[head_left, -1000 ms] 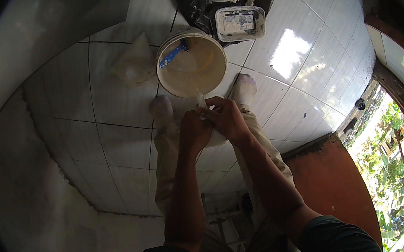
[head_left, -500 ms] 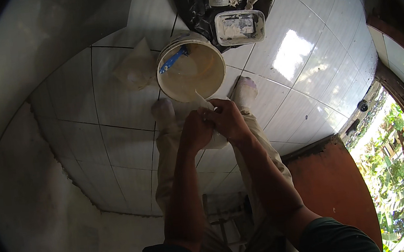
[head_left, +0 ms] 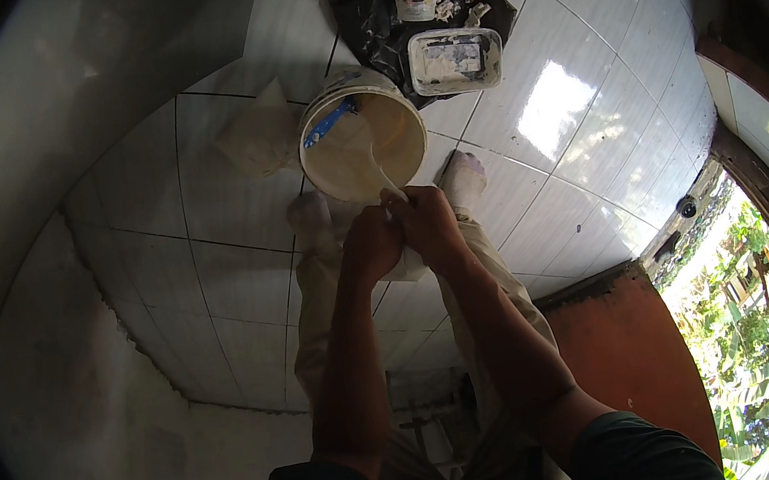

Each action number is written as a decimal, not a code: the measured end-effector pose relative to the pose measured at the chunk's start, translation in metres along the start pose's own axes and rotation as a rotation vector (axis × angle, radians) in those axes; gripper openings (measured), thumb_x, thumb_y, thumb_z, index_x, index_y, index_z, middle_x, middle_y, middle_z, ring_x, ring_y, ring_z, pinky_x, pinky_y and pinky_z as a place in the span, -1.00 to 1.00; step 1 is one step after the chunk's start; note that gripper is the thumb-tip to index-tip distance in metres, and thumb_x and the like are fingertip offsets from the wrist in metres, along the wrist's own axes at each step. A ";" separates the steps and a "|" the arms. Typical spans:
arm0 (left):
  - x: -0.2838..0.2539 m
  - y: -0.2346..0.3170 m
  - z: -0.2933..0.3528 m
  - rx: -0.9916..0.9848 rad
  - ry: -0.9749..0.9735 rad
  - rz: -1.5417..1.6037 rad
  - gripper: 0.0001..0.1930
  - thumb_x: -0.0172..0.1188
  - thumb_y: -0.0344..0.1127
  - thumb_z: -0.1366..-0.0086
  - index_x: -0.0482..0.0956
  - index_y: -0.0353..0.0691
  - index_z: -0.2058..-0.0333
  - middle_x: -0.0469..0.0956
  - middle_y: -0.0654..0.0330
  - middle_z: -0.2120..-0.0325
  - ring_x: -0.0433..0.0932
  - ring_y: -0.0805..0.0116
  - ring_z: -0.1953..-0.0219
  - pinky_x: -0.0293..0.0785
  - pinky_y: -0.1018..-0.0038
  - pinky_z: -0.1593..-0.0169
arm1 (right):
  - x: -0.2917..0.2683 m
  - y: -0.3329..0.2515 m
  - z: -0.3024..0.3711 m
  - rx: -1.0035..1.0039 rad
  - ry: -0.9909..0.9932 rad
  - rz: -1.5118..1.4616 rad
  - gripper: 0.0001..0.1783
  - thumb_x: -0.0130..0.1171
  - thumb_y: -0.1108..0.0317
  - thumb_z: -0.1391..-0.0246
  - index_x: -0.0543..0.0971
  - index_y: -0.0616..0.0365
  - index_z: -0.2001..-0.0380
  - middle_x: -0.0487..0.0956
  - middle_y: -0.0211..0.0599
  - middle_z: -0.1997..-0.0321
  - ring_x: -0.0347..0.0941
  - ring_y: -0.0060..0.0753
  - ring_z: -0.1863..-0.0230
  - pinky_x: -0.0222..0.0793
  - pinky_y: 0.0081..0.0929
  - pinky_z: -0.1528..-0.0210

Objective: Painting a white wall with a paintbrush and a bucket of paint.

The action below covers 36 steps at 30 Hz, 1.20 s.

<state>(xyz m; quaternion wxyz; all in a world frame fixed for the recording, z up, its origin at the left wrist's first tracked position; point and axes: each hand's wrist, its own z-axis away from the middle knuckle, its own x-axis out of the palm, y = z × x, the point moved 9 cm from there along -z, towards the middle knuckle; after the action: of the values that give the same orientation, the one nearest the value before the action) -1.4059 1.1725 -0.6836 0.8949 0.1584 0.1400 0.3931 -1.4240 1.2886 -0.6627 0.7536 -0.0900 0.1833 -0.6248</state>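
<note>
Beside the bucket (head_left: 407, 133), left hand (head_left: 372, 243) and right hand (head_left: 429, 227) curled tight on a pale bag (head_left: 410, 265), partly beneath them.

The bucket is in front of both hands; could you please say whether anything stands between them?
Nothing visible blocks the way from the left hand and right hand to the bucket; only a pale strand extends over its near rim.

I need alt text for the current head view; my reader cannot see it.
A person's left hand and right hand, close together, grip what looks like a pale plastic bag near an open bucket on a tiled floor. A blue tool rests inside the bucket.
</note>
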 end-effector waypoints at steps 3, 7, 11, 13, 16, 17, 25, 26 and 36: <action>0.003 0.004 -0.003 0.059 -0.025 -0.066 -0.63 0.06 -0.17 -0.34 0.62 -0.46 0.29 0.63 -0.26 0.33 0.64 -0.24 0.17 0.54 0.01 0.11 | 0.000 0.008 -0.006 0.029 0.005 0.003 -0.57 0.22 0.14 -0.27 0.66 0.37 0.42 0.52 -0.44 0.60 0.32 -0.70 0.54 0.31 -0.50 0.47; 0.004 0.011 -0.003 0.094 -0.006 -0.054 -0.64 0.06 -0.17 -0.35 0.61 -0.43 0.26 0.64 -0.23 0.31 0.63 -0.22 0.15 0.54 0.01 0.09 | -0.002 0.016 -0.009 0.093 0.011 -0.031 -0.57 0.22 0.14 -0.27 0.65 0.35 0.47 0.50 -0.49 0.60 0.30 -0.70 0.56 0.27 -0.50 0.50; 0.007 0.004 -0.005 0.042 -0.002 -0.117 -0.63 0.06 -0.14 -0.36 0.58 -0.41 0.20 0.64 -0.23 0.28 0.63 -0.23 0.14 0.53 -0.01 0.07 | -0.008 0.012 -0.005 0.133 0.082 -0.075 -0.57 0.24 0.16 -0.18 0.64 0.42 0.50 0.50 -0.31 0.65 0.35 -0.60 0.56 0.35 -0.34 0.45; 0.008 0.010 -0.003 0.084 -0.001 -0.121 -0.62 0.06 -0.13 -0.37 0.58 -0.41 0.18 0.64 -0.23 0.28 0.63 -0.24 0.14 0.52 -0.02 0.07 | -0.010 0.011 -0.005 0.137 0.110 -0.078 -0.58 0.25 0.17 -0.18 0.64 0.41 0.50 0.50 -0.33 0.65 0.34 -0.61 0.56 0.35 -0.35 0.45; 0.004 0.015 0.002 0.001 0.068 -0.084 -0.59 0.05 -0.09 -0.38 0.58 -0.42 0.19 0.64 -0.25 0.27 0.62 -0.25 0.13 0.52 -0.03 0.05 | -0.015 0.012 -0.006 0.138 0.111 -0.132 -0.60 0.25 0.19 -0.19 0.66 0.41 0.45 0.52 -0.35 0.64 0.35 -0.63 0.54 0.36 -0.38 0.44; 0.001 0.017 0.004 0.014 0.109 -0.058 -0.58 0.07 -0.08 -0.38 0.57 -0.42 0.16 0.63 -0.27 0.26 0.62 -0.26 0.13 0.52 -0.04 0.05 | -0.015 0.010 -0.007 0.121 0.105 -0.143 -0.61 0.26 0.19 -0.20 0.67 0.40 0.42 0.52 -0.36 0.63 0.36 -0.63 0.55 0.37 -0.39 0.44; -0.008 0.032 0.014 0.154 0.101 0.023 -0.55 0.09 -0.14 -0.42 0.41 -0.39 -0.11 0.64 -0.26 0.29 0.63 -0.26 0.18 0.51 -0.06 0.10 | -0.022 0.000 -0.005 0.042 0.163 -0.121 -0.64 0.25 0.18 -0.26 0.71 0.35 0.35 0.55 -0.37 0.60 0.35 -0.63 0.60 0.32 -0.44 0.51; -0.006 0.036 0.014 0.170 0.080 -0.053 -0.57 0.06 -0.19 -0.42 0.41 -0.38 -0.12 0.64 -0.24 0.32 0.63 -0.25 0.21 0.51 -0.06 0.12 | -0.022 0.008 -0.008 0.051 0.152 -0.151 -0.63 0.25 0.18 -0.26 0.71 0.35 0.35 0.55 -0.38 0.60 0.34 -0.64 0.61 0.31 -0.45 0.52; -0.015 0.016 0.019 0.309 0.255 -0.101 -0.72 0.00 -0.37 -0.40 0.51 -0.32 -0.01 0.64 -0.13 0.41 0.63 -0.20 0.34 0.52 -0.04 0.24 | 0.015 0.006 -0.003 0.045 -0.264 -0.277 -0.66 0.26 0.23 -0.27 0.68 0.38 0.20 0.65 -0.35 0.36 0.51 -0.66 0.35 0.45 -0.60 0.31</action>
<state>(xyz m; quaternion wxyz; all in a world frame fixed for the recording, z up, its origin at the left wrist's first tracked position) -1.4193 1.1679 -0.6579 0.8535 0.2353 0.3185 0.3386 -1.4174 1.2754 -0.6706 0.6799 -0.1786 0.0546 -0.7091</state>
